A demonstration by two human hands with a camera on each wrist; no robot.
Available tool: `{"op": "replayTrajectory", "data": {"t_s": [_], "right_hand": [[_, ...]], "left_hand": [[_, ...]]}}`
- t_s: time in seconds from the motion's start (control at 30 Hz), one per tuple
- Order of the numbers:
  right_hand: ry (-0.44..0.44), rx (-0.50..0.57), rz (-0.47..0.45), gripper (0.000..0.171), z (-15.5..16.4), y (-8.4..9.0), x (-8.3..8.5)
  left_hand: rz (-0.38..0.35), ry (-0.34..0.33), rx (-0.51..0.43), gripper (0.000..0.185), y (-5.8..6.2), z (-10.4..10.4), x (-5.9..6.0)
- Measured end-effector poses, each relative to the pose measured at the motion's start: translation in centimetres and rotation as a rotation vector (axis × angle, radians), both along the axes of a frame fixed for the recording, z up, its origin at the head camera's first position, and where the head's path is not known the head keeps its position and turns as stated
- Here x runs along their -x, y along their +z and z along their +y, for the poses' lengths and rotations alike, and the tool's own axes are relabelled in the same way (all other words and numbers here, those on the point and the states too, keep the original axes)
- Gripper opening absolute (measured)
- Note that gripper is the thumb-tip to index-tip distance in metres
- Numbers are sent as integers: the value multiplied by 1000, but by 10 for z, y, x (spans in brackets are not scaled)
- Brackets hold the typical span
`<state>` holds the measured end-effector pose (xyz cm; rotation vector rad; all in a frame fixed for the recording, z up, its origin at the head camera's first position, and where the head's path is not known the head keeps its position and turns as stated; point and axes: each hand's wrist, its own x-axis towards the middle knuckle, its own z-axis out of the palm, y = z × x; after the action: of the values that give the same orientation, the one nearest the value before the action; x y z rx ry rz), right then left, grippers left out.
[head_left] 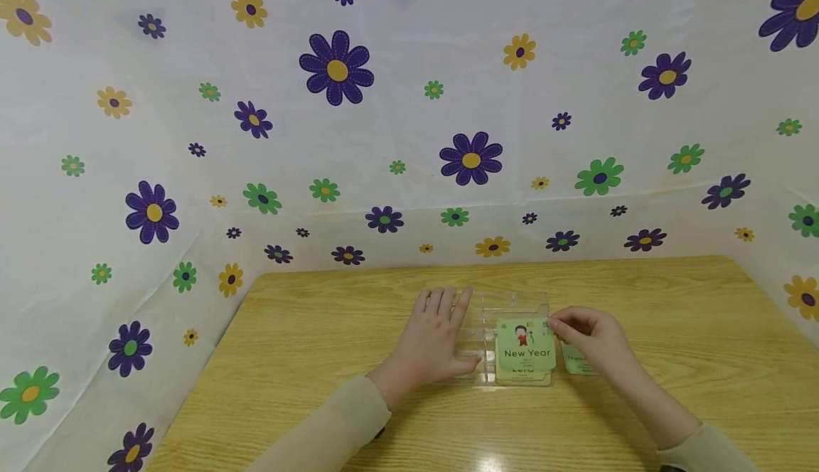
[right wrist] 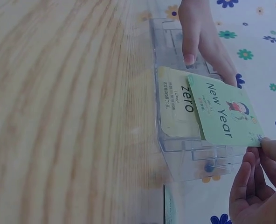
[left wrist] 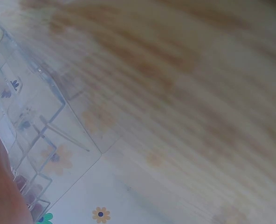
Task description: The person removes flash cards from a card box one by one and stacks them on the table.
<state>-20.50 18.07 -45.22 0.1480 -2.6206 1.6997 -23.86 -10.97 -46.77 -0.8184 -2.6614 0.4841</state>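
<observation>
A clear plastic card box (head_left: 512,304) lies on the wooden table (head_left: 307,344). My left hand (head_left: 436,337) rests flat on its left part, fingers straight; in the right wrist view the left hand (right wrist: 199,39) shows at the box's far end. My right hand (head_left: 585,337) pinches the corner of a green "New Year" card (head_left: 526,347) held tilted over the box's right part. Beneath it, a "Zero" card (right wrist: 176,105) lies inside the box (right wrist: 175,154). The right fingers (right wrist: 264,163) grip the New Year card (right wrist: 224,112) at its corner. The left wrist view shows the box (left wrist: 40,116) beside my hand (left wrist: 3,186).
Another green card (head_left: 576,362) lies on the table under my right hand, its edge (right wrist: 169,207) also in the right wrist view. A flowered white sheet (head_left: 397,138) walls the table at the back and both sides.
</observation>
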Motion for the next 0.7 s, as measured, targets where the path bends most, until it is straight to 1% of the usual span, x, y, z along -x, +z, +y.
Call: {"op": "replayTrajectory", "data": {"t_s": [0.2, 0.7], "right_hand": [[-4, 20, 6, 22, 1, 1, 1], [-15, 10, 6, 25, 7, 4, 1]], "left_hand": [[7, -2, -3, 113, 0, 0, 0], [2, 6, 7, 113, 1, 0, -1]]}}
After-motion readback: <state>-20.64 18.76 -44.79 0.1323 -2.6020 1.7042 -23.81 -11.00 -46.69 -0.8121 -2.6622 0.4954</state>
